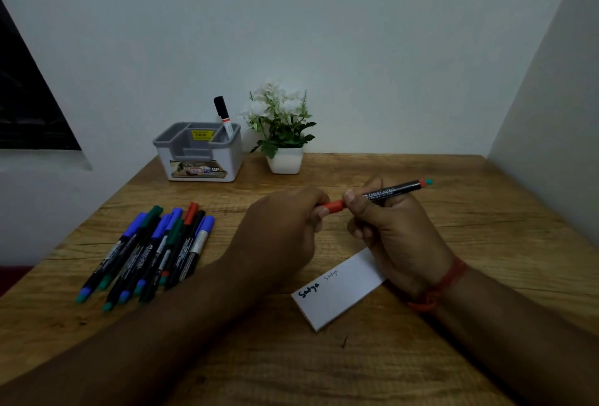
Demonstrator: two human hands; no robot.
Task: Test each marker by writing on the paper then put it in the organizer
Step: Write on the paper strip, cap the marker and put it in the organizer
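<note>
While one marker [223, 117] stands in the organizer [198, 152] and two scribbles mark the paper [340, 292], left hand [278, 237] grips the red cap [334, 206], right hand [395, 227] grips the barrel [392, 192] above the paper; pile [152, 250] untested.

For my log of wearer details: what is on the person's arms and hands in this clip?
Both forearms are bare, with no sleeves in view. The right hand has a red-orange thread band tied around its wrist, knotted on the near side. The left hand and its wrist show no band, watch or ring. No gloves.
</note>
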